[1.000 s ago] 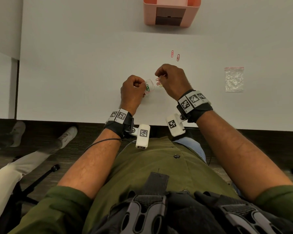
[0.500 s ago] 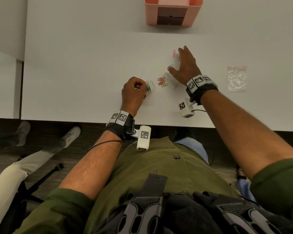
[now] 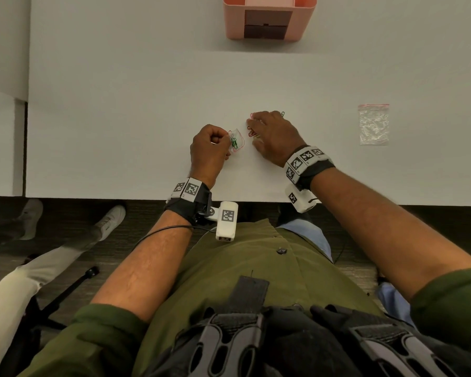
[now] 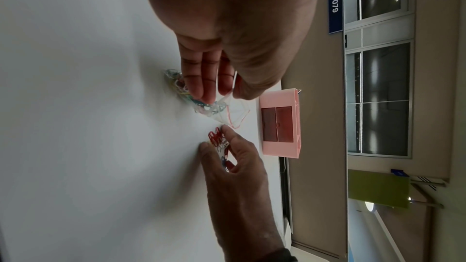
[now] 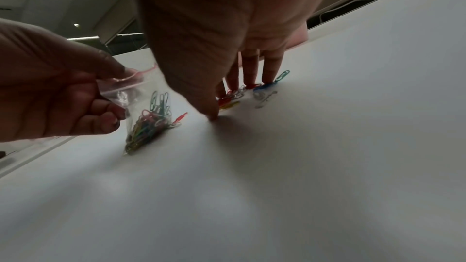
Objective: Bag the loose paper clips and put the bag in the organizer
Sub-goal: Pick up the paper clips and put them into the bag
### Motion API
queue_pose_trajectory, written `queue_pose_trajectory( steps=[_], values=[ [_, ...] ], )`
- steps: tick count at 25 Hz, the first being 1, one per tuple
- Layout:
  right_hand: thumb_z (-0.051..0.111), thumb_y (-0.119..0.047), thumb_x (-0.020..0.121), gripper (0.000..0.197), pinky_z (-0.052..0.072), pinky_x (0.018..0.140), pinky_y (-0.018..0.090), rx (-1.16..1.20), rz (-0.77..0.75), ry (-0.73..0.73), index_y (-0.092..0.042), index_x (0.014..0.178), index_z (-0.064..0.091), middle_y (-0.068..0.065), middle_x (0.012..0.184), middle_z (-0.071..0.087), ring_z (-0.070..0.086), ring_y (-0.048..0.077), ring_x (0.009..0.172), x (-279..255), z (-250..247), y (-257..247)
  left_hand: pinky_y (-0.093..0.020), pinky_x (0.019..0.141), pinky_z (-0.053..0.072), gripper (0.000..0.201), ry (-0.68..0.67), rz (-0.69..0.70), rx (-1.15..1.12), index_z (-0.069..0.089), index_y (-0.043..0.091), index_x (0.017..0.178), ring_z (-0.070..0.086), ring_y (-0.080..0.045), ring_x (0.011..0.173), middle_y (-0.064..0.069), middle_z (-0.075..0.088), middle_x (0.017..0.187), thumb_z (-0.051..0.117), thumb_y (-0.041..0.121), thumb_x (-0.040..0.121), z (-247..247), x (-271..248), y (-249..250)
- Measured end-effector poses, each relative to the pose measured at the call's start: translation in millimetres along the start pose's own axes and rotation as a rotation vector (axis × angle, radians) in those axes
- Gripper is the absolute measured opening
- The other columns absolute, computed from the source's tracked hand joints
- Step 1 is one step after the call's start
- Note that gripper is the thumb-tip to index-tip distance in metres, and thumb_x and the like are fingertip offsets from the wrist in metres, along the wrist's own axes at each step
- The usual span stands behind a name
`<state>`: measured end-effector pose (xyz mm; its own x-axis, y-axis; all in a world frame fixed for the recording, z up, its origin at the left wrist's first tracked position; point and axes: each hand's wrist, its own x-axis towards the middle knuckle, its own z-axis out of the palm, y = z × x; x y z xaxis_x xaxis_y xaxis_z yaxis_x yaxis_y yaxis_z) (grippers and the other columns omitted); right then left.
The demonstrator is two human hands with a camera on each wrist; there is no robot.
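Observation:
My left hand [image 3: 215,148] pinches the mouth of a small clear zip bag [image 3: 237,141] with a red seal. The bag [image 5: 148,119] stands on the white table and holds several coloured paper clips. Just right of it, my right hand [image 3: 267,131] is palm down with its fingertips [image 5: 248,83] pressing on a small heap of loose clips [image 3: 252,131]. Red, blue and silver clips [image 5: 262,89] show under those fingers. The thumb touches the table beside the heap [image 4: 216,138]. The pink organizer [image 3: 268,17] stands at the far edge of the table.
A second clear zip bag [image 3: 373,125] with pale contents lies flat on the table to the right. The table's near edge [image 3: 120,195] runs just under my wrists. Another person's legs and white shoes [image 3: 109,221] are on the floor at the left.
My right hand reached out to the far clips, then drew back toward the bag, dragging clips into a heap beside it. My left hand has kept hold of the bag.

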<state>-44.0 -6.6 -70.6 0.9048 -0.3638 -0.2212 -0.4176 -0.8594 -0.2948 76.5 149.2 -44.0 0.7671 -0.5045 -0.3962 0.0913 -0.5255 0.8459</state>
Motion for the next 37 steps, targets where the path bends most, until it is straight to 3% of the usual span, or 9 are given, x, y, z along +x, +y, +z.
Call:
queue_pose_trajectory(
  steps=[3, 5, 9, 14, 21, 25, 30, 33, 37],
  values=[
    [0.059, -0.015, 0.095, 0.029, 0.055, 0.073, 0.043, -0.005, 0.022, 0.073, -0.013, 0.123, 0.065, 0.01, 0.119, 0.061, 0.055, 0.032, 0.109, 4.4, 2.7, -3.7, -0.031, 0.063, 0.061, 0.005, -0.004, 0.002, 0.009, 0.068, 0.012, 0.094, 0.072, -0.018, 0.071, 0.001, 0.069, 0.082, 0.064, 0.012, 0.093, -0.5, 0.5, -0.3],
    [0.059, -0.013, 0.096, 0.019, 0.055, 0.067, 0.043, -0.009, 0.038, 0.093, -0.012, 0.112, 0.068, 0.01, 0.108, 0.061, 0.056, 0.031, 0.1, 6.2, 5.2, -1.9, -0.033, 0.063, 0.062, 0.004, -0.004, 0.004, 0.011, 0.068, 0.013, 0.093, 0.073, -0.02, 0.073, 0.001, 0.07, 0.083, 0.064, 0.012, 0.093, -1.2, 0.4, -0.3],
    [0.057, -0.017, 0.095, 0.011, 0.054, 0.068, 0.043, 0.062, 0.086, 0.084, -0.011, 0.103, 0.063, 0.011, 0.105, 0.058, 0.056, 0.031, 0.095, 9.3, 2.3, -1.0, -0.033, 0.064, 0.062, 0.005, -0.001, 0.004, 0.01, 0.067, 0.015, 0.092, 0.073, -0.021, 0.072, 0.002, 0.07, 0.083, 0.063, 0.012, 0.093, -3.4, 0.3, -0.8],
    [0.06, -0.018, 0.094, 0.012, 0.049, 0.081, 0.04, 0.212, 0.197, 0.058, -0.012, 0.101, 0.067, 0.012, 0.105, 0.062, 0.058, 0.03, 0.098, 12.0, -9.0, 3.4, -0.028, 0.06, 0.059, 0.005, -0.003, 0.005, 0.002, 0.066, 0.014, 0.092, 0.074, -0.021, 0.076, 0.001, 0.068, 0.084, 0.063, 0.012, 0.094, -1.9, 0.5, 0.6],
    [0.07, -0.011, 0.086, 0.009, 0.058, 0.083, 0.032, 0.669, 0.426, 0.185, -0.014, 0.092, 0.074, -0.003, 0.088, 0.072, 0.067, 0.012, 0.083, 8.5, -29.5, 8.9, -0.025, 0.059, 0.056, 0.004, -0.01, -0.004, -0.005, 0.067, 0.01, 0.096, 0.074, -0.018, 0.08, 0.004, 0.067, 0.086, 0.062, 0.012, 0.096, 0.0, 1.8, 1.5],
    [0.073, -0.008, 0.084, 0.008, 0.06, 0.08, 0.032, 0.855, 0.411, 0.2, -0.013, 0.09, 0.074, -0.002, 0.083, 0.073, 0.069, 0.013, 0.076, -0.6, -46.4, -4.0, -0.024, 0.057, 0.055, 0.005, -0.009, -0.007, -0.004, 0.066, 0.014, 0.093, 0.074, -0.02, 0.076, 0.004, 0.068, 0.084, 0.063, 0.012, 0.095, 0.9, 3.9, 1.8],
    [0.066, -0.013, 0.089, 0.009, 0.054, 0.077, 0.027, 0.562, 0.214, 0.128, -0.017, 0.095, 0.073, -0.003, 0.089, 0.069, 0.063, 0.011, 0.082, -7.2, -55.2, -32.0, -0.024, 0.058, 0.057, 0.002, -0.007, -0.01, 0.003, 0.066, 0.014, 0.094, 0.075, -0.02, 0.076, 0.0, 0.07, 0.088, 0.065, 0.012, 0.095, 2.6, 5.4, 2.3],
    [0.058, -0.01, 0.093, 0.014, 0.05, 0.074, 0.034, 0.257, 0.085, 0.105, -0.016, 0.099, 0.069, 0.005, 0.097, 0.063, 0.061, 0.022, 0.086, -4.1, -46.7, -45.5, -0.028, 0.063, 0.061, 0.002, -0.005, -0.013, 0.004, 0.067, 0.014, 0.095, 0.076, -0.018, 0.077, 0.0, 0.071, 0.089, 0.065, 0.013, 0.095, 3.0, 5.3, 3.2],
    [0.059, 0.0, 0.091, 0.019, 0.044, 0.065, 0.032, 0.043, 0.007, 0.049, -0.013, 0.102, 0.067, 0.008, 0.101, 0.06, 0.062, 0.029, 0.087, 3.0, -37.9, -61.8, -0.028, 0.063, 0.061, 0.005, -0.006, -0.006, -0.013, 0.069, 0.011, 0.096, 0.074, -0.017, 0.074, 0.0, 0.071, 0.083, 0.065, 0.012, 0.094, 2.2, 5.0, 2.0]
  ],
)
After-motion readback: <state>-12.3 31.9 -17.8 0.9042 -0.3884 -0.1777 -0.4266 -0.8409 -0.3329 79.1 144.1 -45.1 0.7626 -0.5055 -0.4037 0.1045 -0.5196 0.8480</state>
